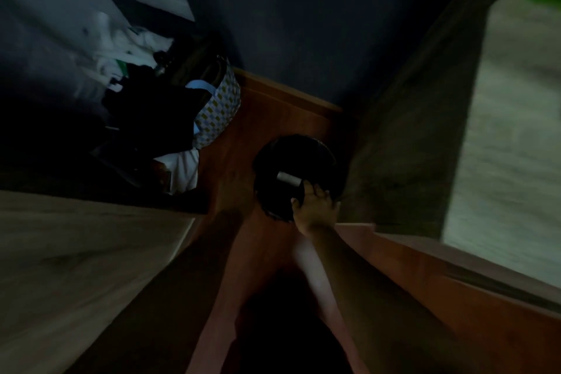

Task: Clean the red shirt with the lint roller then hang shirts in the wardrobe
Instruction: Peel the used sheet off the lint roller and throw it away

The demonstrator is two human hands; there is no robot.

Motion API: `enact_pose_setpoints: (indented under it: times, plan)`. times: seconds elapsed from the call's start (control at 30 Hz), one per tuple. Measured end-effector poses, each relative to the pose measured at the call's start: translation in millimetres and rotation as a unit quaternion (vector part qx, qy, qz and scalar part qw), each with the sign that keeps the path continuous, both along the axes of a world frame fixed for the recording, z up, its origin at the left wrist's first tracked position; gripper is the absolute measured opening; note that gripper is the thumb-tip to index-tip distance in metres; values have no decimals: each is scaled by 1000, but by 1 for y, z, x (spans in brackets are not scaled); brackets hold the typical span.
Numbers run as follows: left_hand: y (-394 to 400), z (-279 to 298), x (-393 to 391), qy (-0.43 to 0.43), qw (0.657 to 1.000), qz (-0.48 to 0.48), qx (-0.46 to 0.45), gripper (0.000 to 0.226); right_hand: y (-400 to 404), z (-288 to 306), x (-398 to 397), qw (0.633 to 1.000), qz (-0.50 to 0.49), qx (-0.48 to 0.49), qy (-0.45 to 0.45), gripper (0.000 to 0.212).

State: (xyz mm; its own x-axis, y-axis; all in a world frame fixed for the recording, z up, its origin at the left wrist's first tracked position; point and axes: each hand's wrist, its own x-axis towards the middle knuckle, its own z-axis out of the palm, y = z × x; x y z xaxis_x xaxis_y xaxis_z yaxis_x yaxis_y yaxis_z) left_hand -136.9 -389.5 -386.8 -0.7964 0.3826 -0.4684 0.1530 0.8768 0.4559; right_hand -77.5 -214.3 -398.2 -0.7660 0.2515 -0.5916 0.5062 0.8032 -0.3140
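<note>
The right hand (315, 206) is closed around a dark round object with a pale cylinder, probably the lint roller (288, 181), low over the wooden floor (273, 118); the left hand and red shirt are unseen, so finding the shirt likely comes next.

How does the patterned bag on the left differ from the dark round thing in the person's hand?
The patterned bag is pale with a checked print; the dark round thing is near black and plain. The bag sits untouched against the dark wall among a pile of clothes; the round thing is gripped by the right hand, with a pale roll against it. The bag is partly buried under dark cloth; the round thing stands clear. Both are over the reddish-brown wood surface.
</note>
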Motion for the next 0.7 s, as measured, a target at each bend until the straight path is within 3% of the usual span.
enact_pose_setpoints:
  times: [0.07,0.13,0.2,0.27,0.43,0.7]
  plan:
    - [-5,62,5,82,994,31,-73,80,-15,55,1,1000,3,-18,-3,60]
    - [-4,138,11,191,972,42,-128,83,-29,111,0,999,10,-37,9,62]
    - [-7,201,14,162,973,48,-155,82,-37,171,-2,998,19,-49,31,63]
    - [-9,251,12,156,969,54,-184,65,-36,230,-4,996,29,-45,75,63]
    - [21,342,10,279,949,22,-145,47,9,342,11,976,22,-11,216,60]
    - [177,408,46,360,932,-20,-45,50,183,412,76,947,-59,19,314,52]
